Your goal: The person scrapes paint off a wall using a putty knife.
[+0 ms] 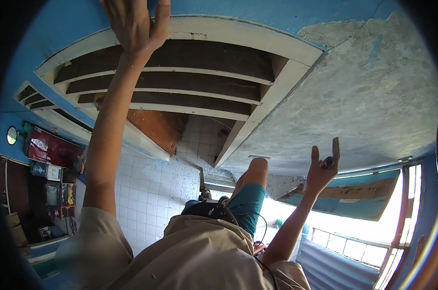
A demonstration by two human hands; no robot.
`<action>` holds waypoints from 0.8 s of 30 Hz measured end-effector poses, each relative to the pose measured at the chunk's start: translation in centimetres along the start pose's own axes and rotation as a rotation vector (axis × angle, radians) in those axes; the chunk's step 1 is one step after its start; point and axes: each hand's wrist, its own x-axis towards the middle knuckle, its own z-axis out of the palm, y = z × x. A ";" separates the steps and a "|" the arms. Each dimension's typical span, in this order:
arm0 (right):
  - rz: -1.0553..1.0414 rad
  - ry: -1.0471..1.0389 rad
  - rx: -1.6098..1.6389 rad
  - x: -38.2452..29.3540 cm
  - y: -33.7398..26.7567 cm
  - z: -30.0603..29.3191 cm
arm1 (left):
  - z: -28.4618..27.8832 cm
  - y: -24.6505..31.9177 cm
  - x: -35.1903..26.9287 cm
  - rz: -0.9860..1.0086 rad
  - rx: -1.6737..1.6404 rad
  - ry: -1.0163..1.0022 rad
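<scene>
My left hand (135, 27) is raised to the blue wall (219, 9) above a white slatted vent frame (295, 54). Its thumb stands apart, and its fingertips are cut off by the picture's top edge; nothing shows in its grasp. My right hand (322, 174) is lifted in front of the bare grey plaster wall (349, 98). A small dark, rounded object (327, 163) sits between its thumb and fingers; what it is I cannot tell. Whether this hand touches the wall is unclear. Fine pale specks lie on my left forearm.
Below are white floor tiles (139, 188) and a brown wooden panel (157, 127) behind the frame. To the left stand a red cabinet (56, 148) and shelves; a person (82, 166) is partly hidden by my arm. A weathered blue board (349, 195) hangs by the bright window at right.
</scene>
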 end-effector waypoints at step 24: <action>0.235 -0.561 0.753 -11.3 5.2 2.8 | -1.0 2.5 1.4 -0.086 -0.048 -0.053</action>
